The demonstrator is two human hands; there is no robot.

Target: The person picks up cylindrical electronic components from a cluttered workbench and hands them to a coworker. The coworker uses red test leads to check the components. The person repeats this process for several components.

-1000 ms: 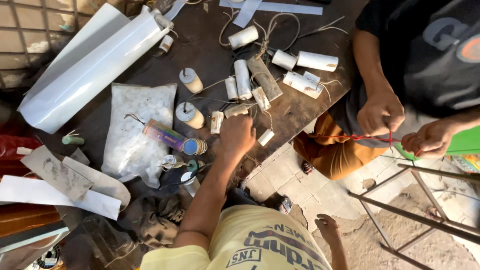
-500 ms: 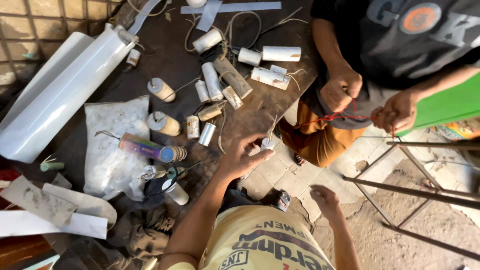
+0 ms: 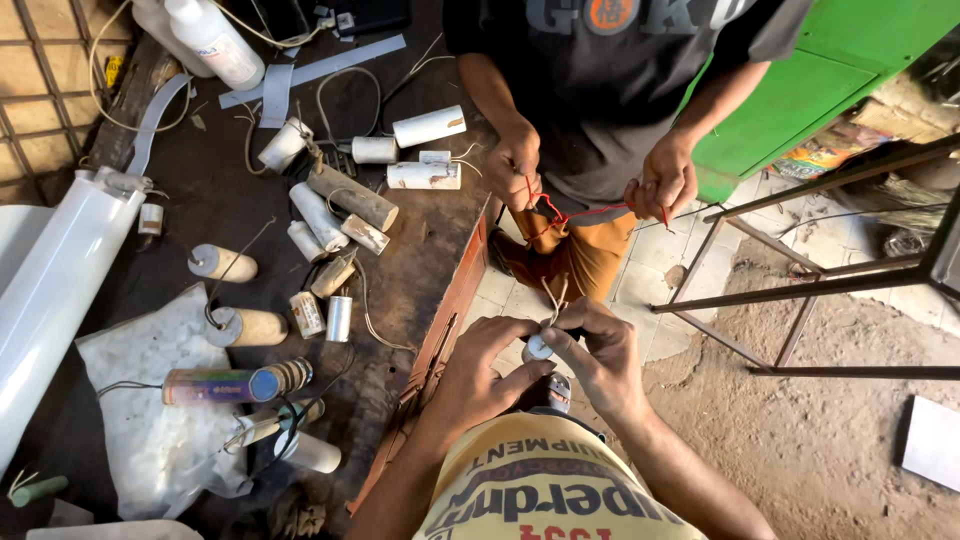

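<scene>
My left hand (image 3: 488, 366) and my right hand (image 3: 597, 352) meet just off the bench edge, above the tiled floor. Together they pinch a small white cylindrical capacitor (image 3: 539, 346) with two pale wire leads (image 3: 554, 296) sticking up from it. My yellow shirt fills the bottom of the view. Opposite me, another person in a dark shirt holds a red wire (image 3: 566, 211) stretched between both hands.
A dark wooden bench (image 3: 420, 260) to the left carries several white and tan cylindrical capacitors (image 3: 428, 126), loose wires, a white sheet (image 3: 150, 420), a long white tube (image 3: 60, 290) and white bottles (image 3: 215, 40). A metal frame (image 3: 800, 290) stands on the right, a green panel (image 3: 800, 90) behind.
My left hand left the bench with a small capacitor and came in toward my body. My right hand rose from beside my leg to join it. The view shifted right.
</scene>
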